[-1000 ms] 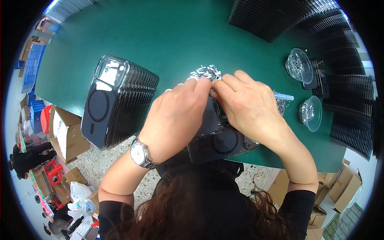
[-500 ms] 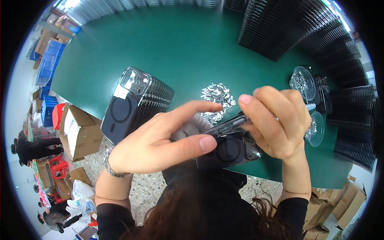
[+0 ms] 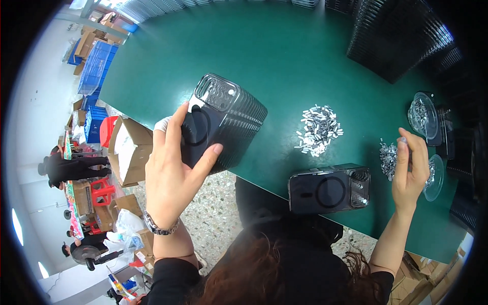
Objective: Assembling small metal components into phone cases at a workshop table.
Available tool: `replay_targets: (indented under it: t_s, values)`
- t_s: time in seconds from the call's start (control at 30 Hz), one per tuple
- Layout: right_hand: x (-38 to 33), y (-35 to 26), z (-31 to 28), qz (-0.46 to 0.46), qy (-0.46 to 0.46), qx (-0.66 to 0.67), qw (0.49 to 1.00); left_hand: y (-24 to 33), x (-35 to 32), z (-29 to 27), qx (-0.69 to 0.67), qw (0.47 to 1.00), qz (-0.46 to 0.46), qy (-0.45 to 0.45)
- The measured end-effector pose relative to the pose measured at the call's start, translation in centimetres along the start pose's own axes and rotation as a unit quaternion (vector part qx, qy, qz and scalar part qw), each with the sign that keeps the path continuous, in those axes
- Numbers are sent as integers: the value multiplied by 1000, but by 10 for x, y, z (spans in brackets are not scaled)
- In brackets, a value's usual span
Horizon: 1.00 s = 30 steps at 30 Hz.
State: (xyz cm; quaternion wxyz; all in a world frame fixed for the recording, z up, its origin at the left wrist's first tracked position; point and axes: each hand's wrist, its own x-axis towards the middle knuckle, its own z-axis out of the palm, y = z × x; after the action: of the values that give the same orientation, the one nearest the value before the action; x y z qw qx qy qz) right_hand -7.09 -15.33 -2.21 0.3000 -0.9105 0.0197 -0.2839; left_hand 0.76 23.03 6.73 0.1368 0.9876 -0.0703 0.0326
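Note:
My left hand [image 3: 170,175] grips the top phone case [image 3: 199,127] of a leaning stack, thumb on one side and fingers on the other. These cases are clear-edged with a dark back and a ring mark; the stack's side [image 3: 244,129] shows many layers. My right hand [image 3: 413,173] is pinched beside a small pile of silvery parts [image 3: 387,156], with a tiny, unclear bit at the fingertips. A shorter stack of similar phone cases [image 3: 329,192] lies at the table's near edge. Beyond it is a heap of small white and dark pieces [image 3: 319,131].
Clear round dishes [image 3: 436,180] with small metal parts stand at the right of the green table [image 3: 229,46]. Tall stacks of dark cases [image 3: 391,43] line the far right. An open cardboard box [image 3: 134,157] is beyond the left edge; people and a fan are farther left.
The phone case between my hands is no longer there. My left hand has moved onto the left stack, and my right hand has gone right to the silvery parts. The view has shifted.

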Motion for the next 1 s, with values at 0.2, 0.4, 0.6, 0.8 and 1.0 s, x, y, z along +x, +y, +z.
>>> replay_targets:
  t_s: [0.2,0.4,0.6,0.8,1.0]
  values:
    - [-11,6,-2,27,25,-24,999,0,-6,4,66,988,106,86]
    - [6,-5,19,19,-75,-9,997,67,-20,48,-149,902,394,-98]
    - [25,9,51,23,-231,-19,972,97,-38,96,-107,882,427,-167]
    - [31,8,75,7,-298,-36,954,99,-38,100,-135,887,404,-179]
    - [39,7,82,-33,-310,-73,947,79,-24,91,-297,864,371,-165]
